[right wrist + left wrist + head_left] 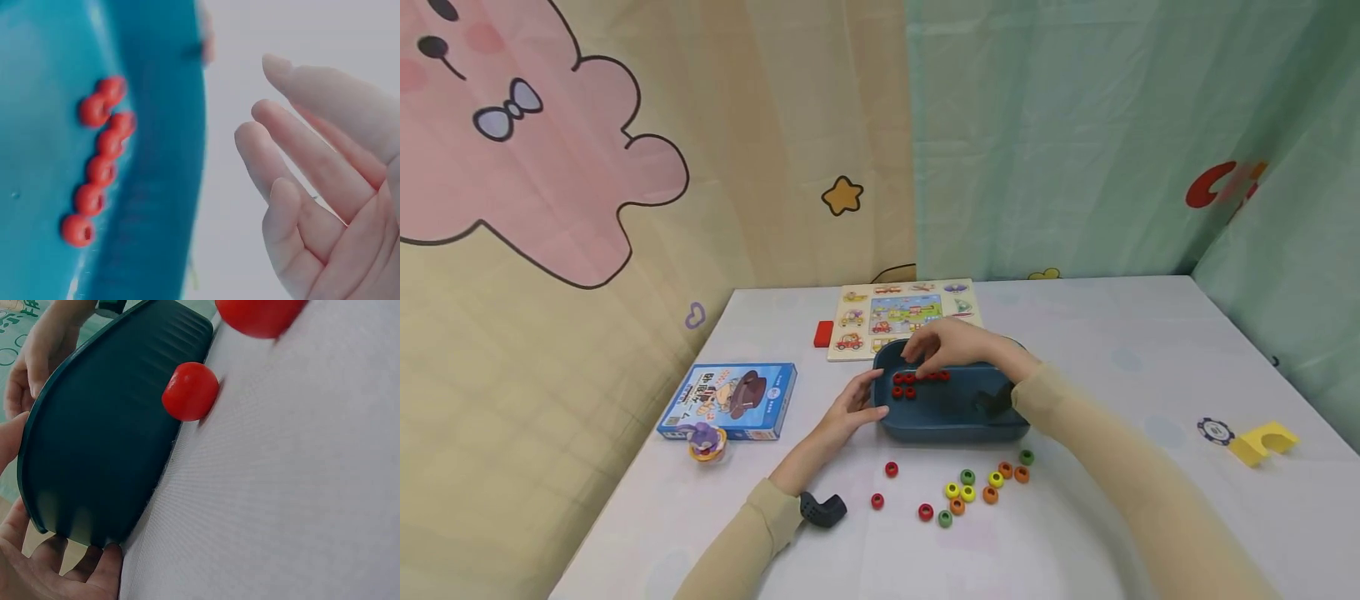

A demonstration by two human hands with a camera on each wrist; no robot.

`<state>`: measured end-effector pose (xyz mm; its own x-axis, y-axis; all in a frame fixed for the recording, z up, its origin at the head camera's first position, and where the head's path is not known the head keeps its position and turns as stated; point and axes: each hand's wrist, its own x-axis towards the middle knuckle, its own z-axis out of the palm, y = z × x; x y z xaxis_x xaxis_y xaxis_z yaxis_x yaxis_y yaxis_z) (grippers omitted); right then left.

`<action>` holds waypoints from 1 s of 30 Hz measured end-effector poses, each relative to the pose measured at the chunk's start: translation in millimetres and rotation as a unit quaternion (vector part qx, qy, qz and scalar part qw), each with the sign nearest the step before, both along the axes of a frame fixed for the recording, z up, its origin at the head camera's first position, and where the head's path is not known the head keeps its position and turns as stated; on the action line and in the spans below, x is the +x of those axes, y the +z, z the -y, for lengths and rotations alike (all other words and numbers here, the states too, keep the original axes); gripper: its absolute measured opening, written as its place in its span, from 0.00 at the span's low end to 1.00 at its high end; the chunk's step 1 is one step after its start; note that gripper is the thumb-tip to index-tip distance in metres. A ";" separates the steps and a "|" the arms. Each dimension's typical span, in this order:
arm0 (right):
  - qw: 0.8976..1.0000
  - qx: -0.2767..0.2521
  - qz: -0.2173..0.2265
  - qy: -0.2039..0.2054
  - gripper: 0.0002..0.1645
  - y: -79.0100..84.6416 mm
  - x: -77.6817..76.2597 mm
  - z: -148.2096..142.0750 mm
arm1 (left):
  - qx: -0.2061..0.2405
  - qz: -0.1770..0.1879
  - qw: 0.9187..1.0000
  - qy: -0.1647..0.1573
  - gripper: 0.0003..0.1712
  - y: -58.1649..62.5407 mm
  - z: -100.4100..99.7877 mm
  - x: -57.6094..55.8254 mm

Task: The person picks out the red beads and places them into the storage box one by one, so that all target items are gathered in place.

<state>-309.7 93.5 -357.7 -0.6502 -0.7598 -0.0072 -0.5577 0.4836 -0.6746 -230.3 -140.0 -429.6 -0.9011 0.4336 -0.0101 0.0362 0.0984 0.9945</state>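
A dark blue tray (pixel 955 433) lies on the table, with several red beads (pixel 89 200) lined up along one inner side and another two beside the row. My left hand (pixel 850 404) holds the tray's left end; in the left wrist view its thumb is at the rim and its fingers (pixel 106 569) press the end wall. Over the tray hangs my right hand (pixel 951 343), fingers loosely bent. The right wrist view shows that hand with thumb and fingers apart and nothing between them. Two red beads, one nearer (pixel 190 392), appear beside the tray in the left wrist view.
Loose red, green, yellow and orange beads (pixel 967 493) lie in front of the tray. Behind it is a picture puzzle board (pixel 850 304) with a red block (pixel 823 334). A blue box (pixel 730 396) and purple toy (pixel 703 437) stand left; a chip (pixel 1215 431) and yellow arch (pixel 1262 442) right.
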 end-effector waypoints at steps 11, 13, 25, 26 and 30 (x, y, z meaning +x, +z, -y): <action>0.992 -0.090 -0.015 0.082 0.19 0.0 81.5 -24.9 | 0.023 -0.012 1.000 0.014 0.34 -21.7 3.8 -14.3; 0.990 -0.094 -0.011 0.100 0.17 -10.5 92.9 -24.3 | 0.022 -0.019 0.999 0.015 0.34 -22.3 4.0 -14.9; 0.986 -0.100 0.031 0.132 0.17 -54.7 123.9 -11.1 | 0.023 -0.020 0.999 0.016 0.34 -22.5 3.9 -13.3; 0.986 -0.095 0.032 0.131 0.17 -56.8 124.8 -9.8 | 0.021 -0.017 0.999 0.020 0.34 -22.8 3.8 -13.2; 0.988 -0.077 0.029 0.128 0.17 -64.8 128.5 -5.1 | 0.016 -0.011 1.000 0.023 0.33 -23.1 3.0 -13.5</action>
<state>-181.2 98.6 -422.5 -0.4385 -0.8942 0.0903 -0.6070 0.2206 -0.7635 -243.8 -143.0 -452.7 -0.9198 0.3916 0.0232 0.0543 0.0684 0.9962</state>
